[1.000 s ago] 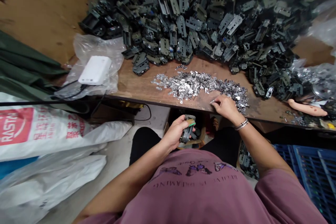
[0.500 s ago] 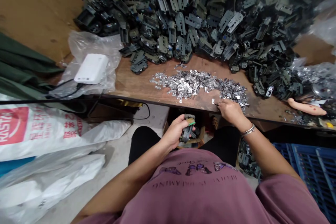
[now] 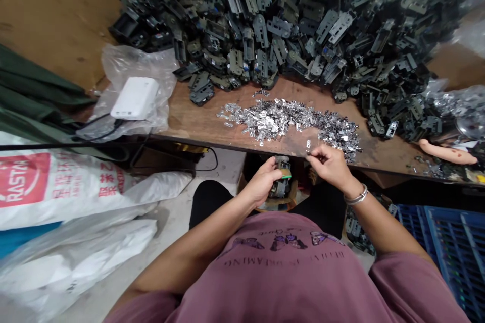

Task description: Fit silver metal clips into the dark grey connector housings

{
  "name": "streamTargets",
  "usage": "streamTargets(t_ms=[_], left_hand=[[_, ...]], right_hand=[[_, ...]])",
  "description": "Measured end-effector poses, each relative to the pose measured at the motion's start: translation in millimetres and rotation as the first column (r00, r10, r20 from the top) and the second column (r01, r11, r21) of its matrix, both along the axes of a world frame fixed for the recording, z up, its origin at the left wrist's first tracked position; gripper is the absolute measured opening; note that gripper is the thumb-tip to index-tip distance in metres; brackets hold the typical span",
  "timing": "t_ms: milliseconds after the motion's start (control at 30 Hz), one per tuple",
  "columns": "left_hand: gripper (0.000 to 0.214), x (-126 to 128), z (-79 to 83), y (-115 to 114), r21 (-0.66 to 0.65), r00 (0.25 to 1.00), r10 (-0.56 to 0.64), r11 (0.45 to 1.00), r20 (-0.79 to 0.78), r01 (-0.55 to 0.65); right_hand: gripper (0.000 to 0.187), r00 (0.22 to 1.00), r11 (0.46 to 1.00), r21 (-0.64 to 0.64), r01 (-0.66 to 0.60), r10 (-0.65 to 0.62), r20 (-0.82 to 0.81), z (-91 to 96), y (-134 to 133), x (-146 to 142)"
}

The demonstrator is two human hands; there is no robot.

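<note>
R hand [image 3: 330, 165] pinches tiny metal clip [image 3: 308, 152]: light, fiddly, grip by edges. L hand [image 3: 261, 182] wraps dark plastic housing [image 3: 282, 184], prob. stiff.

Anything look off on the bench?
Two things. A small cluster of stray stamped metal pieces sits apart from the main pile of stamped metal pieces, just below the black plastic housings. At the right end of the wooden bench, a flesh-coloured, arm-like shape lies among scrap; possibly a co-worker's forearm, can't tell.
</note>
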State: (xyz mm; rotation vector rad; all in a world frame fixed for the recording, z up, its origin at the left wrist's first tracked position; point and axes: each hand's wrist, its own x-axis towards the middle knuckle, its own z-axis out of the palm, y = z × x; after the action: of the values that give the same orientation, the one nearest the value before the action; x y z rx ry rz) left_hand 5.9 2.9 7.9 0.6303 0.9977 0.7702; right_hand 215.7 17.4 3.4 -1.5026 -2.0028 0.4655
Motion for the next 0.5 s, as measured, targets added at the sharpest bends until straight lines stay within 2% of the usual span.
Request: streamTargets(t_ms=[67, 133, 267, 500], left_hand=[[0.036, 2.0, -0.7, -1.6, 0.057, 1.000, -0.011, 0.998, 0.002, 0.011], [0.035, 2.8, -2.4, -3.8, 0.108, 0.999, -0.026, 0.994, -0.019, 0.028], [0.028, 0.8, -5.6, -7.6, 0.203, 0.992, -0.043, 0.977, -0.122, 0.067], [0.023, -1.3, -5.7, -10.5, 0.369, 0.957, 0.018, 0.924, -0.291, 0.095]], right_hand=[[0.013, 0.970, 1.000, -0.017, -0.016, 0.011, -0.244, 1.3, -12.0, -17.7], [0.011, 0.942, 0.999, 0.016, -0.050, 0.053, -0.331, 0.6, -20.1, -34.2], [0.010, 0.936, 0.985, 0.128, -0.113, 0.149, -0.318, -4.5, -24.0, -52.2], [0.015, 0.966, 0.976, 0.192, -0.104, 0.145, -0.213, -13.9, -27.3, -56.8]])
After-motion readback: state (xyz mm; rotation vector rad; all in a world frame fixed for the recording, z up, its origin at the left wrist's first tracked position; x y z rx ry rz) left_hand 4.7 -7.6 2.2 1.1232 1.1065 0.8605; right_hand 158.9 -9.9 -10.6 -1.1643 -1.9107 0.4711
